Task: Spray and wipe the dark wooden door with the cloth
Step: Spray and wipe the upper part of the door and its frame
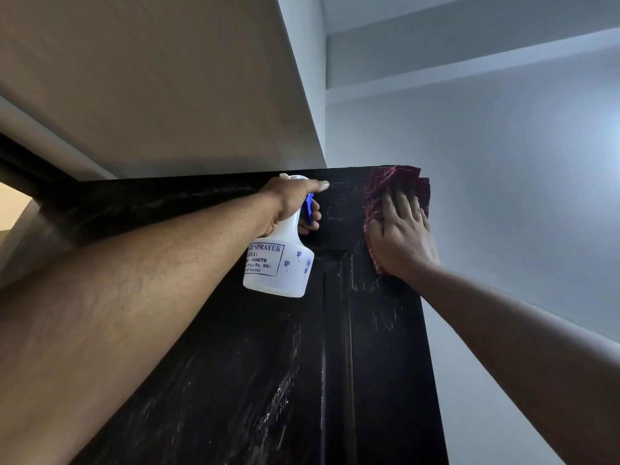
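The dark wooden door (268, 364) fills the lower view. The left hand (292, 203) grips a white spray bottle (278, 260), printed "SPRAYER" and "Rs. 99/-", near its top. The right hand (402, 233) lies flat and open, pressing a maroon cloth (396, 186) against the top corner.

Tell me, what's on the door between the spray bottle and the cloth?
Nothing but bare dark door, streaked pale, lies between the spray bottle and the cloth in the head view.

We see the door (268, 380) as dark, glossy wood with pale streaks, the spray bottle (278, 266) as smooth white plastic, the cloth (396, 186) as soft maroon fabric.
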